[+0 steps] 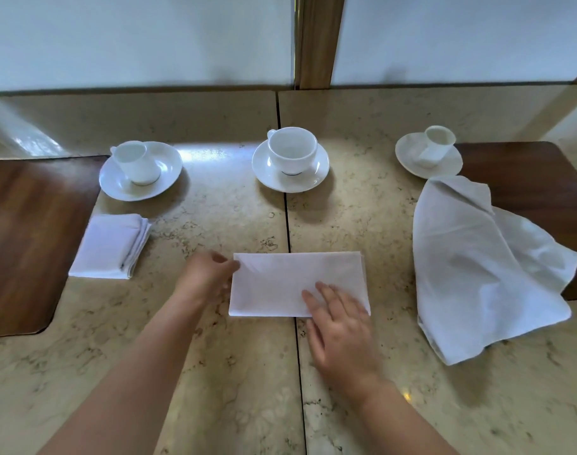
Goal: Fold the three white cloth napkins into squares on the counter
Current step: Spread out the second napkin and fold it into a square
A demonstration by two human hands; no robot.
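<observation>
Your left hand (205,274) reaches in from the left, fingertips pinching the left edge of the half-folded napkin (280,284) lying across the seam in the counter (214,372). Your right hand (339,326) lies flat on its near right corner, fingers spread and relaxed, gripping nothing. A folded napkin (111,246) sits left; a loose napkin (484,270) sprawls right.

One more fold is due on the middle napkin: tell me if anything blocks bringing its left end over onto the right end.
Only the right hand itself: it lies flat on the right end of the middle napkin. The left hand is already at the left edge. No cup or other napkin sits in that path.
</observation>
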